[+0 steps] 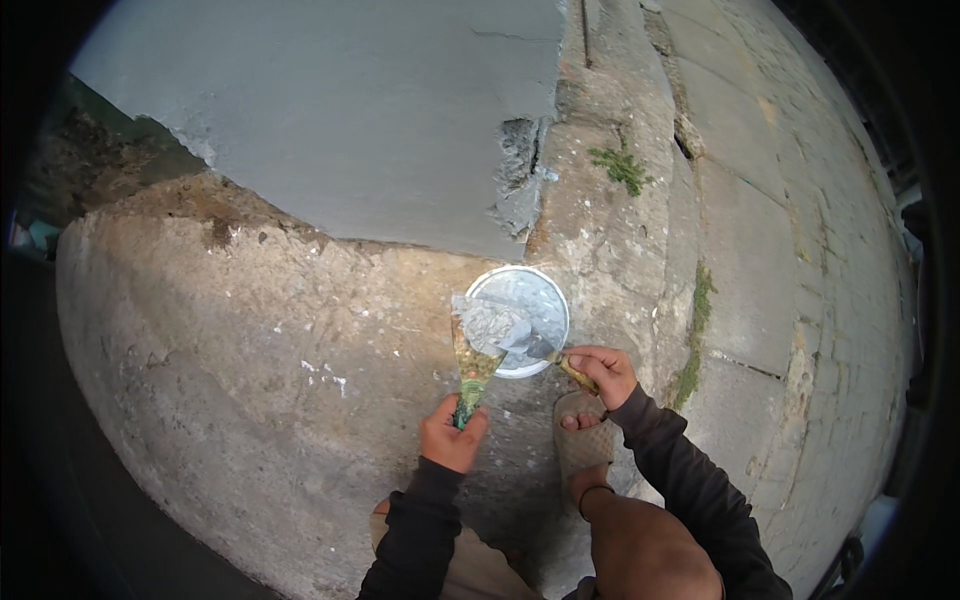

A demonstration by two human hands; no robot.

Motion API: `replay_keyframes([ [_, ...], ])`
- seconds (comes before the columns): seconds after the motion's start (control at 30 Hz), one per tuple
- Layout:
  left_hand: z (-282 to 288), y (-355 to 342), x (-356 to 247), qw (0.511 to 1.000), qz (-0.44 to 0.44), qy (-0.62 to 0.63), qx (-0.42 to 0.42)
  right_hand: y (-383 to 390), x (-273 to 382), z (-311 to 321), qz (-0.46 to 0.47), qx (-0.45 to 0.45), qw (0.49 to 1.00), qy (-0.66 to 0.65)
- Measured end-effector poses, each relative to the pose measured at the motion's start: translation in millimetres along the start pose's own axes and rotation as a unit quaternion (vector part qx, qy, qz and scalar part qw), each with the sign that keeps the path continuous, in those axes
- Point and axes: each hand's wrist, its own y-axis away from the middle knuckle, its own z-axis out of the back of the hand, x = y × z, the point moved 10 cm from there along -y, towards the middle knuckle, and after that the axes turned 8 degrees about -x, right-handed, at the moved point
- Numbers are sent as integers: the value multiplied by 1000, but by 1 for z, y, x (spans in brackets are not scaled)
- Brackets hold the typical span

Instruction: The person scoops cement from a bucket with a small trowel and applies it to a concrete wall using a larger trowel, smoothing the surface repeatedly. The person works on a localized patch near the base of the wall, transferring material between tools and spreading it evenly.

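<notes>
Scraper (473,378) sits in closed left grip (453,438); putty knife (541,348), closed right grip (606,374).

A smooth grey plastered wall (350,120) fills the top, one corner chipped into a rough patch (517,175). Below it spreads a worn, stained concrete floor (230,310) with white flecks. A leafy green weed (622,168) grows near that corner; farther right, a low green strip of weeds (694,325) borders grey paving slabs (745,270) in soft daylight.
</notes>
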Motion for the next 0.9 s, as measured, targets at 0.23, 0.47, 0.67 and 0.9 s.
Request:
replay_keyframes([
  [0.23,2,-8,17,997,79,21,4,10,3,6,4,-16,999,-34],
  [0.47,-23,-6,17,993,102,26,46,-1,37,14,80,0,995,61],
  [0.67,-17,-5,21,990,141,8,28,-41,79,31,85,6,993,79],
  [0.9,0,-9,22,989,145,7,7,-82,108,44,68,21,978,195],
])
